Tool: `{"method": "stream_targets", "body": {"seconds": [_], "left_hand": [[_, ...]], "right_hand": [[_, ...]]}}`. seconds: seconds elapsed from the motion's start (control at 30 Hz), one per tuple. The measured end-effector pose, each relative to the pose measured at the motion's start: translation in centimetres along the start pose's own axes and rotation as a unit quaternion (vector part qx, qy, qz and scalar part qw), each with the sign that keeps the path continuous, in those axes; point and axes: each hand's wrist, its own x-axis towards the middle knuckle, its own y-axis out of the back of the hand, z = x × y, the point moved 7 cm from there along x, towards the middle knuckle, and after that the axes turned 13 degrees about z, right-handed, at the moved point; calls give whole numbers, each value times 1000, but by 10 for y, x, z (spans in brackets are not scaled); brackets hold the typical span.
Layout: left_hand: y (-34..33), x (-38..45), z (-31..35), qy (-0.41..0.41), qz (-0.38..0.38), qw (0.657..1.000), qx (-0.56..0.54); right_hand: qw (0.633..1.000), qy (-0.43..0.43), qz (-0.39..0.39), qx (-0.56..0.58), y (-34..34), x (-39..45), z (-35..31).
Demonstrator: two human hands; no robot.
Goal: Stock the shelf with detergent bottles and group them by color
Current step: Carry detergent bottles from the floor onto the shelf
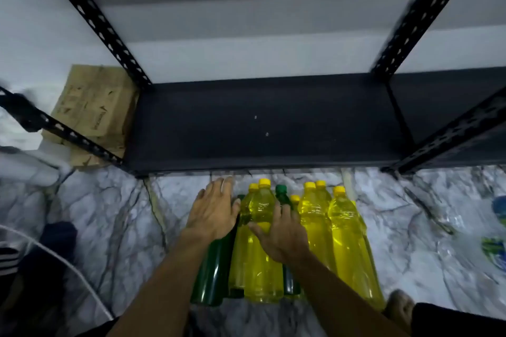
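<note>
On the marbled floor (410,227) just in front of us, the detergent bottles stand in a tight cluster. Our right hand (279,235) curls around the shoulder of the nearest yellow bottle (261,254), thumb on its front; our left hand (215,210) lies spread and flat against the top of a dark green bottle (212,276), gripping nothing. Full of liquid, they will likely feel heavy, with thin, smooth, slightly yielding walls, so we judge the narrowing below the cap the safest hold. We count six yellow caps and at least two green bottles, though the overlap may hide more. Beyond, the black shelf board (273,123) holds no bottles, and a cardboard box (93,115) sits left of it.
</note>
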Motion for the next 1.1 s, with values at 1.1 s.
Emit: {"method": "stream_targets", "body": {"seconds": [1.1], "left_hand": [[-116, -72, -68, 376, -117, 868, -302]], "right_hand": [[980, -139, 40, 135, 24, 7, 20]]}}
